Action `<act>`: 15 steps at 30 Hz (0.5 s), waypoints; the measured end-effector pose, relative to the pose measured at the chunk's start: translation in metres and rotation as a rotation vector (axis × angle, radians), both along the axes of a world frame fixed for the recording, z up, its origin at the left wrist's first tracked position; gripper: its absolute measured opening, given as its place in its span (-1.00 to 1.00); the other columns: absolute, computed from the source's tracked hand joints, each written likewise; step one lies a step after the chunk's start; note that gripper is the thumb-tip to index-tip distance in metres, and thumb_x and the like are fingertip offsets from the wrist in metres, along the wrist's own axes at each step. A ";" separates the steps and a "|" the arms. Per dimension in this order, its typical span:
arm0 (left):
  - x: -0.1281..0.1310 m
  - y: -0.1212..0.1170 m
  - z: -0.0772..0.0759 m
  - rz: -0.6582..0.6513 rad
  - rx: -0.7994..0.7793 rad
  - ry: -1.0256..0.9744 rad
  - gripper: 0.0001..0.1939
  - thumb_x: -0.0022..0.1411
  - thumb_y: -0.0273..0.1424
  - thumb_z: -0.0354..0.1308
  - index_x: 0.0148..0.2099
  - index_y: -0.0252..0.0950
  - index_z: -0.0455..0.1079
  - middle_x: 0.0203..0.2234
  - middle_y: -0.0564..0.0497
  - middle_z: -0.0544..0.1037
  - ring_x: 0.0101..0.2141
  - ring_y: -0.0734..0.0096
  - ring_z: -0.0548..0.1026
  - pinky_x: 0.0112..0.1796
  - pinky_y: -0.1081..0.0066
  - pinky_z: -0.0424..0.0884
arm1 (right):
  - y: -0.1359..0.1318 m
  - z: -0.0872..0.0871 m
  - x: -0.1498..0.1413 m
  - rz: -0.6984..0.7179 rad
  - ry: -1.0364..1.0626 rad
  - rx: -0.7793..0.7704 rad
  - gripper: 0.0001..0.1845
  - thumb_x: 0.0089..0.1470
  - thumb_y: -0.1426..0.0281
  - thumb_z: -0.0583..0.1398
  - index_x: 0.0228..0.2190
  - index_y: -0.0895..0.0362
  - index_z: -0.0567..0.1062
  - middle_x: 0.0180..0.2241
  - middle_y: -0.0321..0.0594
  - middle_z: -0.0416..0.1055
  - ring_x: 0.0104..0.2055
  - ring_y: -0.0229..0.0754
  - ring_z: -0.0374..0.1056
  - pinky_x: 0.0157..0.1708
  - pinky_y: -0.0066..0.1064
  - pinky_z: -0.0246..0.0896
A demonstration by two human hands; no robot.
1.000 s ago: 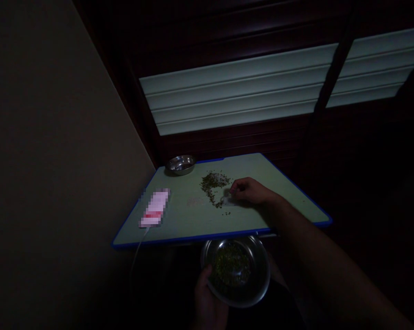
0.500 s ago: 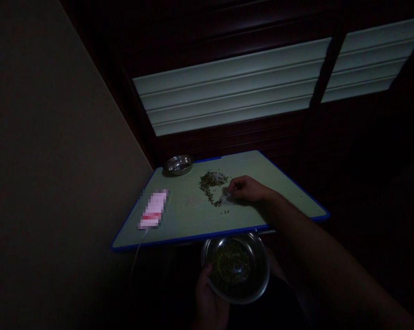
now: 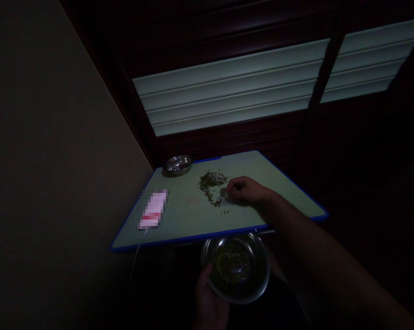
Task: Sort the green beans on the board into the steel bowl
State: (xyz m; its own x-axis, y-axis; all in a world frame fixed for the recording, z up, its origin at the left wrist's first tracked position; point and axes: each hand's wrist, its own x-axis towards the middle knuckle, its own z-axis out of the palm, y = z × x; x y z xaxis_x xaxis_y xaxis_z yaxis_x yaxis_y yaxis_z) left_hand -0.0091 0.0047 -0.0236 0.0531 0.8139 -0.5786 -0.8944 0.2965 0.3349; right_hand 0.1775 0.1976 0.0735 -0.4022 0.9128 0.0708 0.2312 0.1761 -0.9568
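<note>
Left hand (image 3: 211, 305): closed on the near-left rim of the steel bowl (image 3: 261, 259), thumb over the lip. The bowl contains greenish grains (image 3: 231, 262) and sits below the near edge of the table (image 3: 179, 222).

Right hand (image 3: 245, 189): fingers curled toward the thumb, low over the table, beside a translucent item (image 3: 224, 200) that may be thin plastic. Whether the fingers grip it cannot be told.

The grain pile (image 3: 212, 180) lies on the table just beyond the right fingertips, with a trail curving toward the translucent item and a few strays nearer the edge.

Handling: keep the bowl steady, its rim close under the table edge. Use short, light finger strokes; avoid scattering the strays. Keep the right forearm raised clear of the grains.

Outward: a small steel dish (image 3: 177, 172) stands at the far left corner; a phone (image 3: 153, 208) with a cable lies at left.

Visibility limits: light is low. The right palm is hidden, the phone screen pixelated, the dish's contents unclear, and the right forearm cut off by the frame.
</note>
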 end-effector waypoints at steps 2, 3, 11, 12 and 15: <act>0.001 0.000 0.001 -0.002 -0.012 0.007 -0.71 0.22 -0.38 0.07 -0.11 -0.29 0.58 -0.37 -0.11 0.69 -0.20 0.10 0.61 0.07 0.04 0.32 | 0.000 0.000 0.000 -0.006 0.012 0.016 -0.80 -0.27 0.41 0.27 -0.47 0.20 0.47 -0.59 -0.38 0.32 -0.57 -0.38 0.13 -0.57 -0.49 -0.03; 0.001 0.000 0.002 -0.002 -0.018 0.010 -0.71 0.22 -0.38 0.07 -0.11 -0.29 0.58 -0.37 -0.11 0.69 -0.20 0.10 0.61 0.07 0.03 0.33 | 0.000 0.000 0.000 -0.006 0.014 0.026 -0.80 -0.26 0.40 0.27 -0.47 0.20 0.47 -0.58 -0.37 0.32 -0.56 -0.38 0.14 -0.56 -0.49 -0.02; 0.001 0.000 0.002 0.016 -0.023 -0.025 -0.67 0.23 -0.39 0.05 -0.05 -0.28 0.57 -0.37 -0.11 0.69 -0.23 0.11 0.62 0.06 0.06 0.33 | 0.002 -0.004 0.001 0.000 0.003 0.011 -0.77 -0.23 0.39 0.28 -0.41 0.20 0.49 -0.60 -0.39 0.29 -0.59 -0.39 0.09 -0.59 -0.49 -0.07; 0.001 0.000 0.001 0.018 -0.023 -0.032 -0.66 0.23 -0.39 0.05 -0.03 -0.27 0.56 -0.36 -0.11 0.69 -0.23 0.12 0.62 0.06 0.06 0.33 | 0.001 -0.004 0.001 0.003 0.003 0.010 -0.77 -0.24 0.39 0.28 -0.42 0.20 0.48 -0.60 -0.39 0.29 -0.59 -0.39 0.09 -0.59 -0.49 -0.08; 0.000 0.000 -0.002 0.008 -0.002 -0.043 -0.65 0.22 -0.39 0.07 0.00 -0.25 0.55 -0.36 -0.11 0.69 -0.21 0.10 0.61 0.06 0.06 0.32 | 0.000 -0.002 0.001 0.003 0.009 0.018 -0.78 -0.25 0.40 0.29 -0.44 0.20 0.48 -0.61 -0.40 0.27 -0.59 -0.39 0.09 -0.58 -0.49 -0.06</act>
